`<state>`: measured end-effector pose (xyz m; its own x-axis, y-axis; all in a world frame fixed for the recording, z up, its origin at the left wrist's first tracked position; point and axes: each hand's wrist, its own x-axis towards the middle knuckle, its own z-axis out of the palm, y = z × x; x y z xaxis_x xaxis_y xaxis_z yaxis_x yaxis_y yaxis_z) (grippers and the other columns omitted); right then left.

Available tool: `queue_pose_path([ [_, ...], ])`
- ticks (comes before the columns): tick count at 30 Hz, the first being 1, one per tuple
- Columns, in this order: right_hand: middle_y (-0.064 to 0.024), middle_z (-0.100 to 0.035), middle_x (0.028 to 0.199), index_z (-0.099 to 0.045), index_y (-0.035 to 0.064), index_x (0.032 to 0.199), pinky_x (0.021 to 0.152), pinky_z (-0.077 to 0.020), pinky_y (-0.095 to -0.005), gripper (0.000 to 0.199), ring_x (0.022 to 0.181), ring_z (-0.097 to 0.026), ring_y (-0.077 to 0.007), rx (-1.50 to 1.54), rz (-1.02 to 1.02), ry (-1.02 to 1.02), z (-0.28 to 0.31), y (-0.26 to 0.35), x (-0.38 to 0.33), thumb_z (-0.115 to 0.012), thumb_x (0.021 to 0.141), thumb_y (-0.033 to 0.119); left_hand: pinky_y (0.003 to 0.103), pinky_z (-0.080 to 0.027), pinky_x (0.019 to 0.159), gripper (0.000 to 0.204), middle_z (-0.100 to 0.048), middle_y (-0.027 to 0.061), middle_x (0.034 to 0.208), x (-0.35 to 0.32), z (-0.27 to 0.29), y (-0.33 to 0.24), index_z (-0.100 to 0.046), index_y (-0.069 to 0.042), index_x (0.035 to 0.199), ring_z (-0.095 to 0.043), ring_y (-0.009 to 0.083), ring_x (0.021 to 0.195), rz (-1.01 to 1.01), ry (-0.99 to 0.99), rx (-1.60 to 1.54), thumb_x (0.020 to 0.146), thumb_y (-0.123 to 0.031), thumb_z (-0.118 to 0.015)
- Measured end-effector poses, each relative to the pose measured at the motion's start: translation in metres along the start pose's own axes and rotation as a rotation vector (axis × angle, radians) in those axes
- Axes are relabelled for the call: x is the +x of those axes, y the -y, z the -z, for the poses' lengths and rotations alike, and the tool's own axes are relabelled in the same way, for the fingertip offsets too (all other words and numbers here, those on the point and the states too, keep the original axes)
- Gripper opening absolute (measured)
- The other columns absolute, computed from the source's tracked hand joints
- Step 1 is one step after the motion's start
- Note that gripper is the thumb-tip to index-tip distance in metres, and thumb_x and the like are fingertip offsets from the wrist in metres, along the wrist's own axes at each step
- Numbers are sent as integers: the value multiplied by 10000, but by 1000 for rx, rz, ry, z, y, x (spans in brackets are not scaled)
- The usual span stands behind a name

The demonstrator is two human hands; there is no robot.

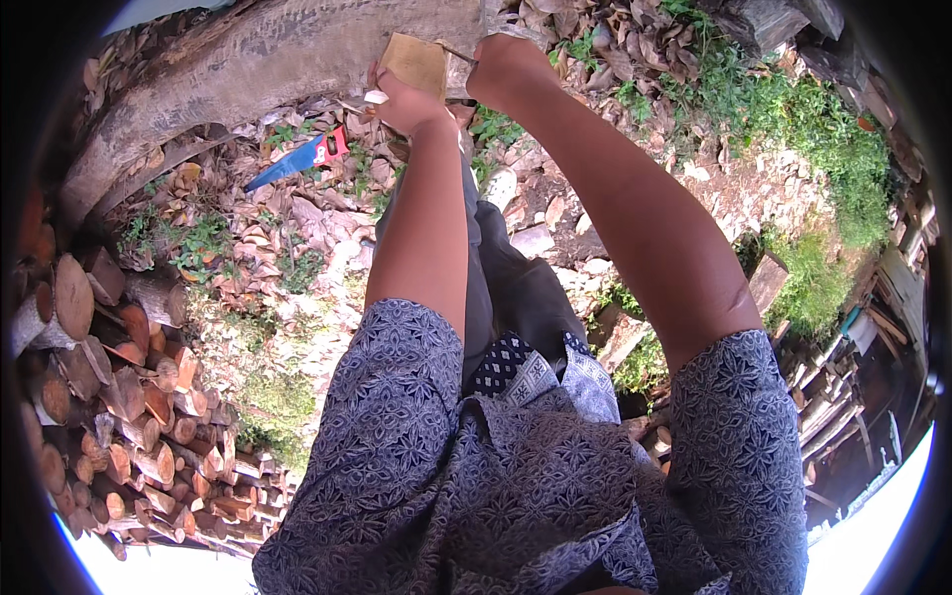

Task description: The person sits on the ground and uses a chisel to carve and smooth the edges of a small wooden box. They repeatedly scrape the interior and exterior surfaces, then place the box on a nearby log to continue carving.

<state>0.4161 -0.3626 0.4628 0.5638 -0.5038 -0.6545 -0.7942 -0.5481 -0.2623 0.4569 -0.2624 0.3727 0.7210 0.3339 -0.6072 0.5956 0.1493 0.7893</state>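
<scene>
While left fingers (377, 79) hold a tan block (416, 65), right fingers (488, 54) grip a tool (457, 53) near the block's free edge.

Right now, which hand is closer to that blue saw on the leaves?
The left hand. It is up and to the right of the blue saw in the picture; the right hand is higher and farther right. Neither touches it.

Outdoor site, daylight. Ground (273, 362) is bare in patches, elsewhere strewn with dry leaves (288, 223). Grass (843, 164) grows at right. Firewood (149, 426) is stacked at lower left, cut ends exposed. Sticks (828, 407) lie heaped at far right. A timber (248, 79) spans the upper left. Glare (164, 570) shows low on both sides.
</scene>
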Motion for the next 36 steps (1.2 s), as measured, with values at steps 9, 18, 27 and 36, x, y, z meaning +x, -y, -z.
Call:
queue_pose_path([
  [9, -103, -737, 1151, -754, 176, 1171, 966, -555, -389, 399, 1083, -697, -303, 132, 54, 68, 18, -42, -10, -632, 795, 229, 443, -534, 885, 635, -654, 180, 1210, 6, 2, 5, -589, 47, 1257, -667, 321, 1049, 1, 42, -61, 891, -472, -571],
  [18, -125, -761, 984, -740, 157, 1178, 877, -580, -383, 356, 891, -742, -259, 22, 104, 28, 15, -35, 3, -667, 868, 316, 415, -530, 869, 534, -653, 157, 1225, 0, 2, 0, -606, -23, 1295, -665, 293, 1039, 53, 24, -68, 920, -401, -560],
  [27, -153, -738, 1108, -759, 112, 1026, 889, -585, -404, 290, 1016, -721, -317, 89, -35, -35, -13, -18, -4, -723, 747, 182, 459, -524, 894, 706, -650, 221, 1204, -21, -3, -15, -617, 108, 1202, -658, 332, 1058, 34, -21, -35, 887, -523, -581],
  [36, -137, -740, 1117, -764, 117, 1114, 941, -565, -390, 355, 1031, -713, -318, 171, 94, 2, 10, -41, -12, -678, 787, 226, 422, -529, 870, 609, -640, 182, 1237, -7, 1, -8, -567, 26, 1289, -662, 310, 1042, 89, 4, -78, 892, -435, -586],
])
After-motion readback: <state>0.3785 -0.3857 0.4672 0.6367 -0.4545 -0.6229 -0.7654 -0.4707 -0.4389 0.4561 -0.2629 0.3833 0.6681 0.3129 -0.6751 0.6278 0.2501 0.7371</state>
